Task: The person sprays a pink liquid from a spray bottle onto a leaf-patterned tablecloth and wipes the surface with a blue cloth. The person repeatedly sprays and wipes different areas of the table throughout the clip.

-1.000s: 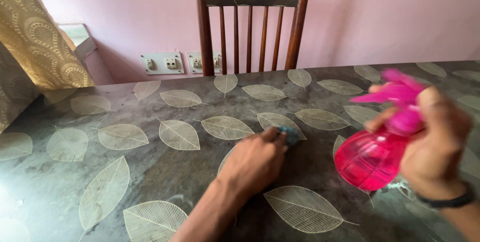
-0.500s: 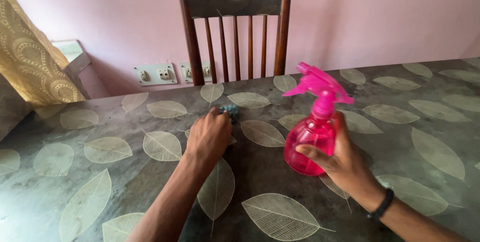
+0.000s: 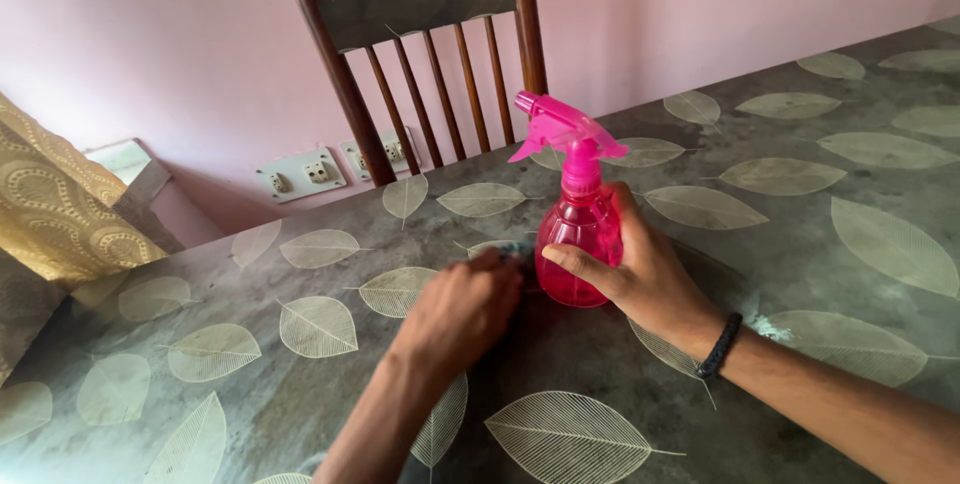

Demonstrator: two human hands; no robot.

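Item one, change since a moment ago: my right hand [image 3: 640, 269], which carried the pink spray bottle [image 3: 575, 234] in the air, now has it stood upright on the table [image 3: 780, 274], fingers wrapped round its rounded belly from the right side; I read the spraying as paused and the wiping as the work in hand. Item two: my left hand [image 3: 460, 309], blurred with motion, has drawn back from nearer the chair and presses down on a small blue-grey cloth [image 3: 515, 250], only a scrap of which shows past the fingertips, just left of the bottle's base; the hand is curled over it, holding it flat. Item three, materials: bottle of translucent pink plastic, bulbous below, narrow neck, opaque pink trigger head pointing left. Table cover smooth, grey, marbled, printed with pale veined leaves. Item four: dark wooden chair [image 3: 430, 54] with turned spindles at the far edge; pink wall with white sockets [image 3: 298, 174]; gold patterned curtain [image 3: 60, 209] at left; black band on right wrist
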